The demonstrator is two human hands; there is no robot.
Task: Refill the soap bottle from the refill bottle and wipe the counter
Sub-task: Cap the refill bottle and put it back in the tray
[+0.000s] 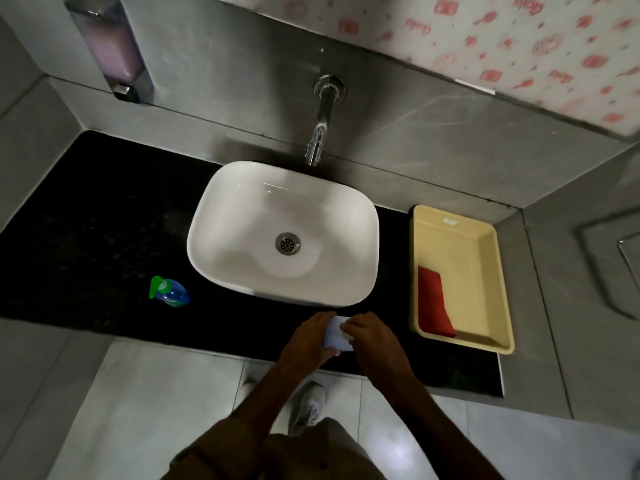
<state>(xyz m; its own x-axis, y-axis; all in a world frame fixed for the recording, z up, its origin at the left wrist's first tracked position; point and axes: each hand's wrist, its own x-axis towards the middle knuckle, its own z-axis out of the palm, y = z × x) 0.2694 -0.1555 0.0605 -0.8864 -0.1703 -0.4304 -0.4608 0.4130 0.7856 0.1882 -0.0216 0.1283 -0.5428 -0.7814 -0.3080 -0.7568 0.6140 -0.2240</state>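
Observation:
A small white bottle (337, 336) is held over the black counter (104, 230) in front of the sink. My left hand (308, 344) grips its body from the left. My right hand (370, 336) closes over its top from the right, hiding the cap. A blue soap bottle with a green pump (169, 292) stands on the counter left of the sink, well away from both hands. A red cloth (433, 303) lies in the yellow tray (491, 271) on the right.
A white basin (242, 209) fills the counter's middle under a chrome wall tap (320, 129). A wall soap dispenser (110, 53) with pink liquid hangs at the far left. Grey tiled walls enclose the counter on both sides. My shoes (308, 407) are on the floor below.

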